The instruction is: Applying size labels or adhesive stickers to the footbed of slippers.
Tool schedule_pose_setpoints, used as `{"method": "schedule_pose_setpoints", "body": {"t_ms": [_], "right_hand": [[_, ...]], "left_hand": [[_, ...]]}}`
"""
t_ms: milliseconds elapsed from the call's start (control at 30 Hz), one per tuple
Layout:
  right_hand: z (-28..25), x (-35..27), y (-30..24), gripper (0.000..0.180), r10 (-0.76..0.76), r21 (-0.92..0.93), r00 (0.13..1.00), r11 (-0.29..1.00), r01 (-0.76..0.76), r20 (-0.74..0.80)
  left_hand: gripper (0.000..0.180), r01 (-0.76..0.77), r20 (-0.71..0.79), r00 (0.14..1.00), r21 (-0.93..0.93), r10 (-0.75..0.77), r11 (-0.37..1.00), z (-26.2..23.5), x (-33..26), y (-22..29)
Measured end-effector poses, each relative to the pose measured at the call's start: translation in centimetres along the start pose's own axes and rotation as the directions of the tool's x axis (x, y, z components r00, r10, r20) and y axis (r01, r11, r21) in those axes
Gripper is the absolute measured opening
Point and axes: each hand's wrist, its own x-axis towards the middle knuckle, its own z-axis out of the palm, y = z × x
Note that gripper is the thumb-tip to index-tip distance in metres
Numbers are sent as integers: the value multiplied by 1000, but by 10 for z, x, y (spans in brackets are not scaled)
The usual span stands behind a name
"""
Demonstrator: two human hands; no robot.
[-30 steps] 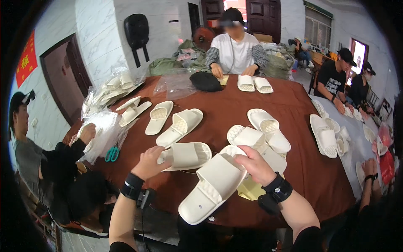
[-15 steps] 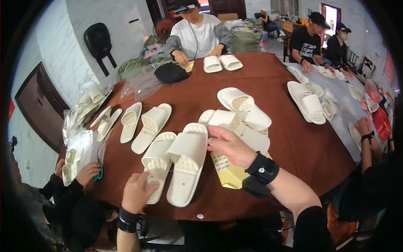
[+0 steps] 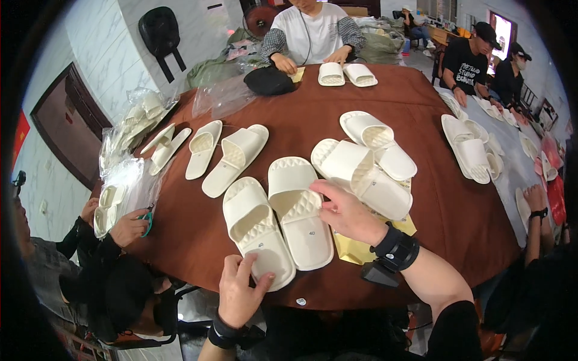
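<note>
A pair of cream slippers lies side by side in front of me, toes pointing away. My left hand [image 3: 239, 290] is at the heel of the left slipper [image 3: 254, 231], thumb and fingers closed on its edge. Beside the strap of the right slipper [image 3: 308, 231], my right hand [image 3: 346, 212] grips its outer edge with the fingertips; part of the grip is hidden. Small round stickers sit on both insoles. Just right of my right hand, another cream pair [image 3: 385, 192] overlaps, partly on top of a yellow sticker sheet [image 3: 355, 249].
More slippers [image 3: 236, 157] lie left on the brown tablecloth [image 3: 289, 117]. At the left edge, a co-worker's hand [image 3: 129, 227] holds teal scissors [image 3: 146, 222] near bagged slippers [image 3: 111, 201]. Across the table, a person [image 3: 313, 36] sits behind another pair [image 3: 347, 74]. A grey table [image 3: 512, 150] adjoins on the right.
The front slippers have turned so their toes lean left, and they now lie evenly side by side. Both my hands have moved with them. The whole view has shifted somewhat.
</note>
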Motion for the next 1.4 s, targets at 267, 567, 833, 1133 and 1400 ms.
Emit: {"method": "schedule_pose_setpoints", "body": {"t_ms": [267, 567, 833, 1133, 1400], "right_hand": [[13, -5, 1, 39, -170, -191, 975, 971, 141, -141], [16, -12, -12, 17, -106, -219, 987, 972, 78, -117], [18, -14, -6, 19, -187, -333, 982, 924, 189, 39], [20, -17, -5, 23, -247, -421, 963, 866, 271, 110], [23, -16, -6, 24, -255, -419, 963, 867, 269, 92]], "left_hand": [[31, -55, -73, 996, -74, 49, 996, 1, 2, -8], [28, -103, -49, 994, -122, 98, 987, 8, 20, 9], [31, -295, 131, 945, -58, 301, 954, 23, 25, 26], [31, -273, 85, 958, -4, 272, 962, 31, 17, 26], [31, -280, 28, 960, 12, 280, 960, 36, 16, 24]]}}
